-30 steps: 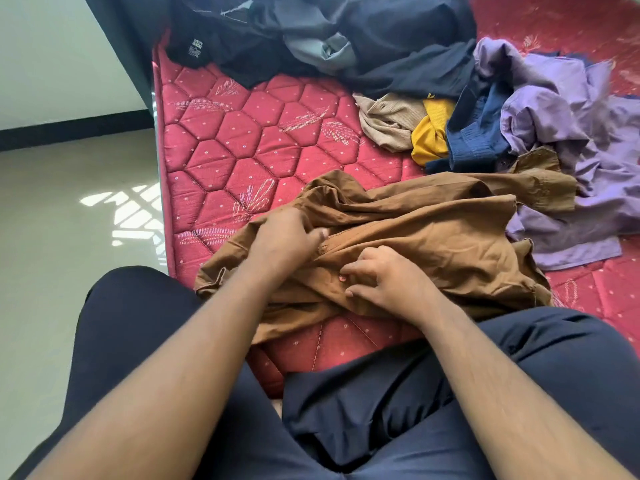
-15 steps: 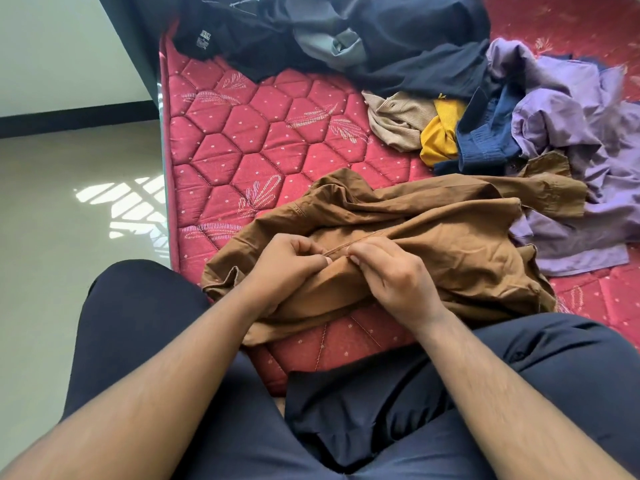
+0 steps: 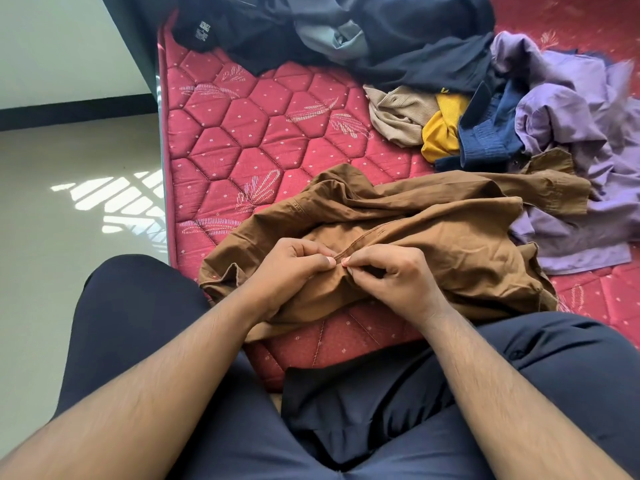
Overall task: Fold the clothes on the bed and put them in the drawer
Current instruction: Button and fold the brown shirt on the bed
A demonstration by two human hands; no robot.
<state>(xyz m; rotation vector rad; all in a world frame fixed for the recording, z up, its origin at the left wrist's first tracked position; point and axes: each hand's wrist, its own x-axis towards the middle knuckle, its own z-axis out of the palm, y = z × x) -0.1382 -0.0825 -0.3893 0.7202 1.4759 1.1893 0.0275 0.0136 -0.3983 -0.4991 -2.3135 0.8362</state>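
A crumpled brown shirt (image 3: pixel 433 237) lies on the near edge of the red quilted mattress (image 3: pixel 263 140), right in front of my knees. My left hand (image 3: pixel 287 271) and my right hand (image 3: pixel 388 275) sit side by side on it, thumbs and fingertips almost touching. Both pinch the shirt's front placket seam between thumb and forefinger. One brown sleeve stretches off to the right onto a purple shirt (image 3: pixel 571 133).
Unfolded clothes are heaped at the back and right of the bed: dark navy and black garments (image 3: pixel 398 39), a beige piece (image 3: pixel 394 112), a yellow piece (image 3: pixel 441 133), a blue piece (image 3: pixel 485 140). Tiled floor (image 3: pixel 69 237) lies left of the mattress edge. No drawer is in view.
A second ago my hands lay apart on the shirt front. They have come together and now pinch the placket seam, lifting it slightly.
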